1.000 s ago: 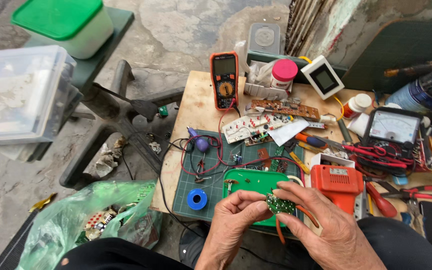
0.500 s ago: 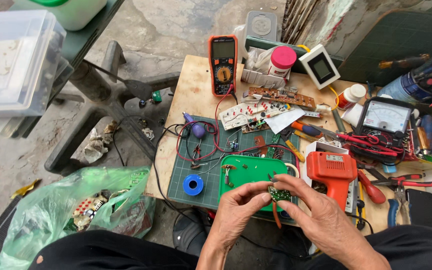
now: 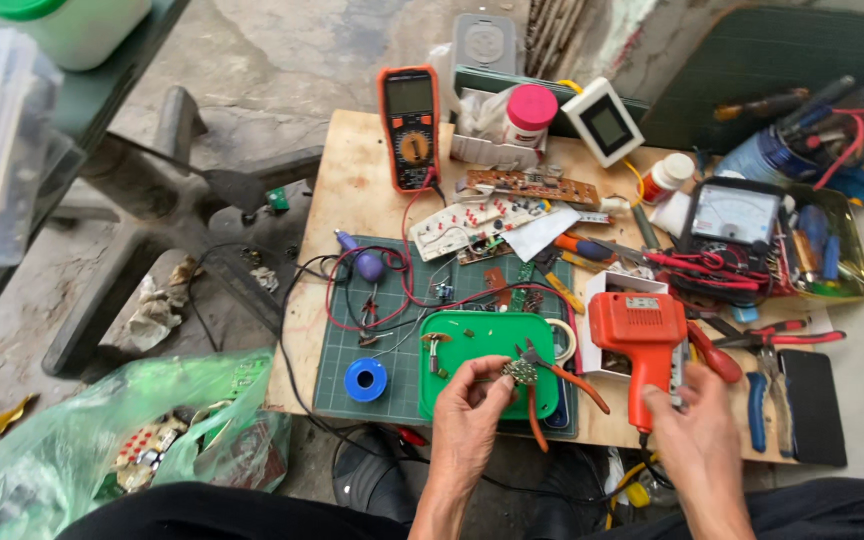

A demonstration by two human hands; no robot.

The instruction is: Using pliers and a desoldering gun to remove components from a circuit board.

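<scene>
Pinching small board [image 3: 520,372]: left hand [image 3: 472,405] | right hand [image 3: 697,425] gripping orange gun's [image 3: 642,345] hidden handle

Sitting on the crowded workbench: two meters, one orange digital multimeter [image 3: 409,125] and one analog meter [image 3: 733,214]; one orange soldering gun [image 3: 640,345]; one blue solder spool [image 3: 364,379]; one green tray [image 3: 489,345].

We see a small round green circuit board [image 3: 520,372] pinched over the green plastic tray [image 3: 452,395], and an orange pistol-shaped soldering gun [image 3: 642,345] lying flat just right of it.
</scene>
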